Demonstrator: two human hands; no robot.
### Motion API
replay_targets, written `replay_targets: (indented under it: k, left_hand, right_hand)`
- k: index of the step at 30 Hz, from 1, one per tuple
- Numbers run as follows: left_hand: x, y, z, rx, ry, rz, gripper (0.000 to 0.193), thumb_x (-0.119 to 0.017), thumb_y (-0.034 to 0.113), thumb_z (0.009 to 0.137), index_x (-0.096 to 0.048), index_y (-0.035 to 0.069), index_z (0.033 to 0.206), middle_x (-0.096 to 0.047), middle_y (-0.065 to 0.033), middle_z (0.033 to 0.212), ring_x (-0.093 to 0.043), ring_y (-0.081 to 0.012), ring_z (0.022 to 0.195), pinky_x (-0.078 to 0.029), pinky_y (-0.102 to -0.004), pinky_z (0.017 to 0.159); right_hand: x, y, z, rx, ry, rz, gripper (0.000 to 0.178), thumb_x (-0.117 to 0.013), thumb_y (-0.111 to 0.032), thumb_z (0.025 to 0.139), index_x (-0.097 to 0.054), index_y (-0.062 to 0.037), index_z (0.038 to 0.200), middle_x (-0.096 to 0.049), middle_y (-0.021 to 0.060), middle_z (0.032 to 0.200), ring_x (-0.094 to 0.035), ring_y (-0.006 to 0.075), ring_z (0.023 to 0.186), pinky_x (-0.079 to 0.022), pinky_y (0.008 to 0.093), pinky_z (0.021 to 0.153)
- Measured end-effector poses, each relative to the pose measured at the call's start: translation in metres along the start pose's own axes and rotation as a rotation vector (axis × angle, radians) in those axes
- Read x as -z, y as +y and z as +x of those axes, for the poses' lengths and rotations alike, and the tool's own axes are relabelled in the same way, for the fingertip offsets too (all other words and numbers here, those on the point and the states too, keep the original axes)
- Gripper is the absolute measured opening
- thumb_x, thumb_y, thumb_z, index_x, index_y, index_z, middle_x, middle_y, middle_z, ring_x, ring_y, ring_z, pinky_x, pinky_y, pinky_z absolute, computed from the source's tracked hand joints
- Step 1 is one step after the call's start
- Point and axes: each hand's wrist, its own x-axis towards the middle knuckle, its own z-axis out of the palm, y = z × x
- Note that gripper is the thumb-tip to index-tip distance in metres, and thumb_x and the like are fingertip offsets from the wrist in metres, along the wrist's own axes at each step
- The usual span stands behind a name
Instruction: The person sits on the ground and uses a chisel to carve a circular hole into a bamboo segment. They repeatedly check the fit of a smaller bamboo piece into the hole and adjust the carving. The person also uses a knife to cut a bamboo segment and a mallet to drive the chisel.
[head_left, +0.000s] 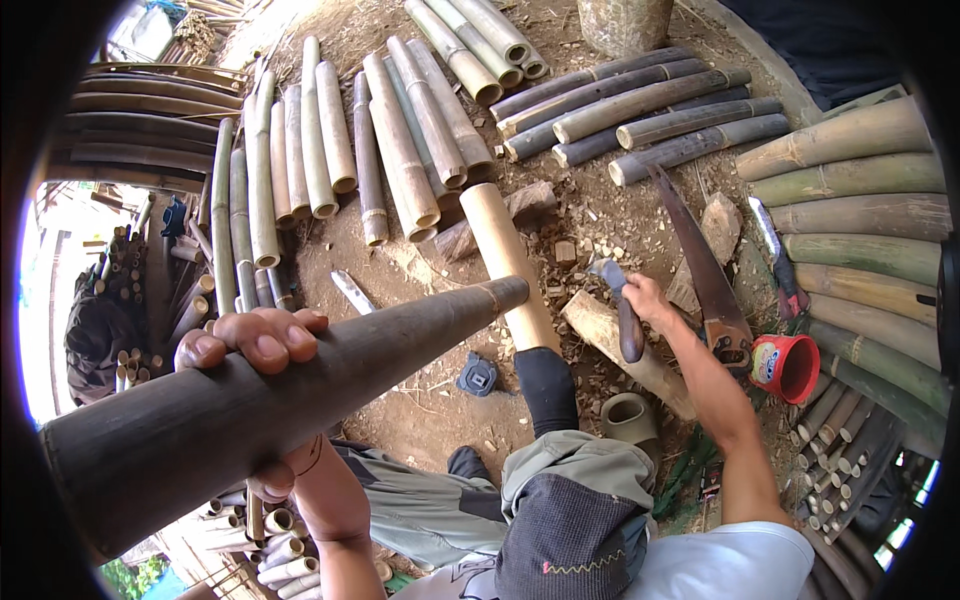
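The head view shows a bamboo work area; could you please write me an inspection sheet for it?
Surface: brown dirt ground, strewn with pale wood chips.
Job's things: long, tapering, dark grey-brown bamboo pole, its narrow end in front of a pale, smooth round log; whether they touch cannot be told. Dark-handled, metal-bladed hand tool.
Clutter: long saw with a brown blade; red plastic bucket, tilted.
Hands: left hand grips the pole; right hand grips the tool.
Cables: nothing seen.
Surroundings: rows of tan bamboo poles ahead; green and tan bamboo poles at right.
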Motion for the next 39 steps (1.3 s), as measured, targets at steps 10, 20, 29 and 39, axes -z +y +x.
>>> replay_targets:
  k: [10, 20, 29, 39]
  left_hand:
    - [0.000, 0.001, 0.005, 0.018, -0.030, 0.021, 0.091, -0.091, 0.026, 0.067, -0.040, 0.011, 0.140, -0.054, -0.0103, 0.121, -0.055, -0.0283, 0.118, -0.038, -0.0484, 0.112]
    - [-0.007, -0.005, 0.006, 0.008, -0.015, 0.062, 0.084, -0.087, 0.036, 0.071, -0.038, 0.014, 0.136, -0.051, -0.0056, 0.117, -0.052, -0.0245, 0.116, -0.038, -0.0483, 0.111]
    - [0.002, -0.005, 0.004, 0.050, -0.013, 0.051, 0.084, -0.088, 0.036, 0.070, -0.039, 0.015, 0.134, -0.051, -0.0054, 0.117, -0.053, -0.0245, 0.115, -0.038, -0.0482, 0.111]
    - [-0.012, -0.021, 0.014, -0.039, 0.039, 0.018, 0.094, -0.092, 0.028, 0.061, -0.041, 0.006, 0.137, -0.058, -0.0138, 0.117, -0.056, -0.0289, 0.115, -0.045, -0.0457, 0.103]
  right_hand:
    - [-0.010, -0.057, -0.055, 0.430, -0.249, 0.005, 0.070, -0.061, -0.017, 0.084, -0.034, -0.0067, 0.148, -0.058, 0.0121, 0.101, -0.064, 0.0220, 0.076, -0.062, 0.0321, 0.065]
    - [-0.065, -0.067, -0.042, 0.787, -0.418, -1.041, 0.059, -0.070, -0.028, 0.081, -0.052, -0.0241, 0.137, -0.064, 0.0092, 0.085, -0.068, 0.0279, 0.076, -0.057, 0.0402, 0.068]
    - [-0.027, -0.084, -0.028, 0.488, -0.426, -1.066, 0.056, -0.065, -0.027, 0.089, -0.045, -0.0294, 0.142, -0.059, 0.0063, 0.073, -0.063, 0.0217, 0.065, -0.055, 0.0378, 0.058]
    - [0.024, 0.000, 0.042, 0.045, 0.011, -0.873, 0.069, -0.064, -0.021, 0.086, -0.036, -0.0112, 0.148, -0.057, 0.0173, 0.113, -0.060, 0.0297, 0.097, -0.053, 0.0440, 0.084]
